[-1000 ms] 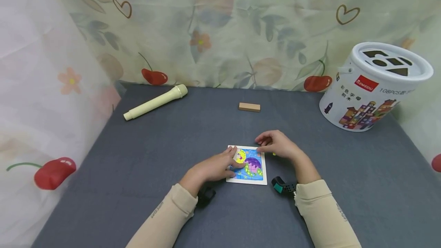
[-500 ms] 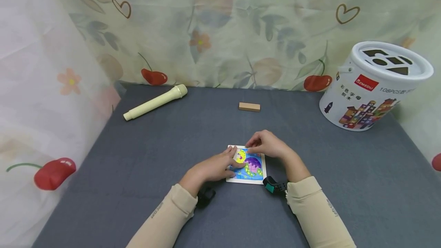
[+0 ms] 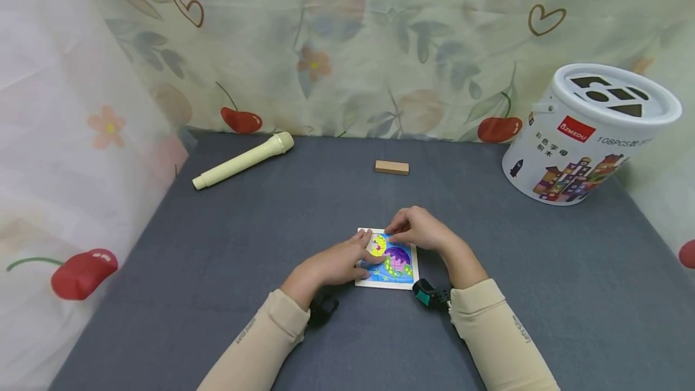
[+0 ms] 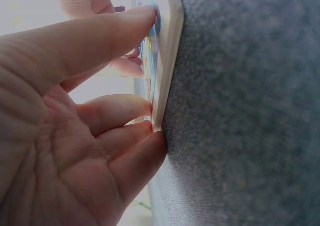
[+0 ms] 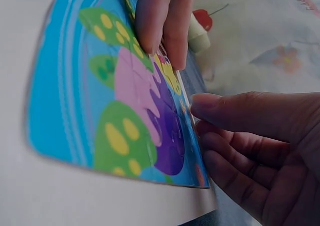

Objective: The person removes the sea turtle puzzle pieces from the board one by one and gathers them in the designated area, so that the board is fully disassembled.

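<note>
A small square jigsaw puzzle (image 3: 399, 256) in a white frame lies flat, its picture blue, purple, pink and green with a yellow creature. My left hand (image 3: 339, 261) rests on its left side with spread fingers; in the left wrist view the thumb lies on the picture and other fingertips reach the frame's edge (image 4: 170, 50). With curled fingers my right hand (image 3: 422, 229) holds the puzzle's far edge, thumb at the picture's border in the right wrist view. Whether a loose piece sits between those right fingertips I cannot tell. The hands cover part of the picture.
A small wooden block (image 3: 391, 167) lies beyond the puzzle. Farther left is a cream toy microphone (image 3: 244, 160). A white bucket (image 3: 575, 143) with a shape-cut lid stands back right. Printed cloth (image 3: 347, 47) hangs behind the dark table (image 3: 260, 228).
My right hand has moved left along the puzzle's far edge, from its right corner to near the middle, and has stayed there since half a second ago. The left hand keeps its place.
</note>
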`<action>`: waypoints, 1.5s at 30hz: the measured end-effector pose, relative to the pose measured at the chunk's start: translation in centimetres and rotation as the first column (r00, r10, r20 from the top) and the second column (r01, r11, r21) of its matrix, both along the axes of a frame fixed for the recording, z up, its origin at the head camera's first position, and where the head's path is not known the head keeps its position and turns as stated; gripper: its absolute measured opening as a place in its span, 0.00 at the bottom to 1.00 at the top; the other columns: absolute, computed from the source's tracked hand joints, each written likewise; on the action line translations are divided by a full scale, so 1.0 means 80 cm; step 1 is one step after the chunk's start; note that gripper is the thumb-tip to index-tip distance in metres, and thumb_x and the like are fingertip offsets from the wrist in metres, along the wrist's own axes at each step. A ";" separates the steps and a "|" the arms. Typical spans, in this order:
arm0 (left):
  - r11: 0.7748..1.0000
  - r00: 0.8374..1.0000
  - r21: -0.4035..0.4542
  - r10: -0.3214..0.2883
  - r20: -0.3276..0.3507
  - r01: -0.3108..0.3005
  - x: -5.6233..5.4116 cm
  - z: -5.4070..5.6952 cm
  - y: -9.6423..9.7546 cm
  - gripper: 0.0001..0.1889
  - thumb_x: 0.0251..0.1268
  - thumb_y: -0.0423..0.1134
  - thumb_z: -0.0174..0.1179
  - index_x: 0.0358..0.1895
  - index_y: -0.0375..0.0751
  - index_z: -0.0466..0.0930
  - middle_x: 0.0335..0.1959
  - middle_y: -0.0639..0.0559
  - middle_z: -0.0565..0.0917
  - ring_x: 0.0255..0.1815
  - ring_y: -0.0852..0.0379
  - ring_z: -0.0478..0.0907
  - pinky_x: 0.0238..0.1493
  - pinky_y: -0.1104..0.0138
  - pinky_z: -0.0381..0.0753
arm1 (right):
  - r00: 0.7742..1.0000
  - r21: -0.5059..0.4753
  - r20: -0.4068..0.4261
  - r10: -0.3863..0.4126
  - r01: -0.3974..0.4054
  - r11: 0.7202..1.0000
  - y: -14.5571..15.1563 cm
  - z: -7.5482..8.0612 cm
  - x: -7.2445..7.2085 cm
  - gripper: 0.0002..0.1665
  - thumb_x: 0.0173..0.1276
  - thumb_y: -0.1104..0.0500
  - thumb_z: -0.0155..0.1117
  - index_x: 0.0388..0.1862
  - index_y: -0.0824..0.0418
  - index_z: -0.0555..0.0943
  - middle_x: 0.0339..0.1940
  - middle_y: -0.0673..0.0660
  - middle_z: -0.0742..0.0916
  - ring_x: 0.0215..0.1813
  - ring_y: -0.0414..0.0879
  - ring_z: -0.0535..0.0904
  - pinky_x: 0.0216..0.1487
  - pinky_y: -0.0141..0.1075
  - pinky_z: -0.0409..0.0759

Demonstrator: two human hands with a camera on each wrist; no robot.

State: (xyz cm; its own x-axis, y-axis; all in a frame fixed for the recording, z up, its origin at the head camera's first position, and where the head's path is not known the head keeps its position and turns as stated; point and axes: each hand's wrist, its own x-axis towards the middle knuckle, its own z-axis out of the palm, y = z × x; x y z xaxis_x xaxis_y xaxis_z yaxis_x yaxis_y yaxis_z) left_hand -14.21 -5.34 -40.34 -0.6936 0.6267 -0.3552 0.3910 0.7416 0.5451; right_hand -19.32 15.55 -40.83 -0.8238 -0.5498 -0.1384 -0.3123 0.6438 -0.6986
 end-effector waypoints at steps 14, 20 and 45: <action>1.000 1.000 0.014 0.000 -0.002 0.000 0.002 0.002 0.000 0.21 0.66 0.38 0.56 0.62 0.52 0.72 0.76 0.44 0.46 0.77 0.47 0.38 0.71 0.52 0.56 | 0.998 -0.010 0.004 0.058 -0.058 0.998 0.000 0.004 0.003 0.09 0.61 0.65 0.64 0.39 0.68 0.86 0.38 0.59 0.83 0.37 0.43 0.78 0.38 0.33 0.80; 1.000 1.000 0.012 0.006 -0.007 -0.006 0.003 0.003 -0.001 0.21 0.65 0.39 0.57 0.62 0.52 0.73 0.76 0.43 0.47 0.77 0.47 0.39 0.71 0.51 0.56 | 1.000 -0.011 -0.011 0.012 -0.013 1.000 -0.006 0.000 0.004 0.07 0.61 0.66 0.63 0.37 0.67 0.85 0.35 0.58 0.84 0.34 0.42 0.77 0.37 0.32 0.78; 1.000 1.000 0.007 -0.005 -0.012 0.005 0.001 0.001 0.000 0.21 0.65 0.39 0.57 0.62 0.52 0.73 0.76 0.43 0.47 0.77 0.47 0.39 0.70 0.51 0.57 | 0.993 0.003 0.058 -0.103 0.103 0.995 -0.014 -0.001 0.004 0.05 0.61 0.66 0.64 0.36 0.66 0.83 0.27 0.55 0.82 0.29 0.42 0.72 0.32 0.31 0.73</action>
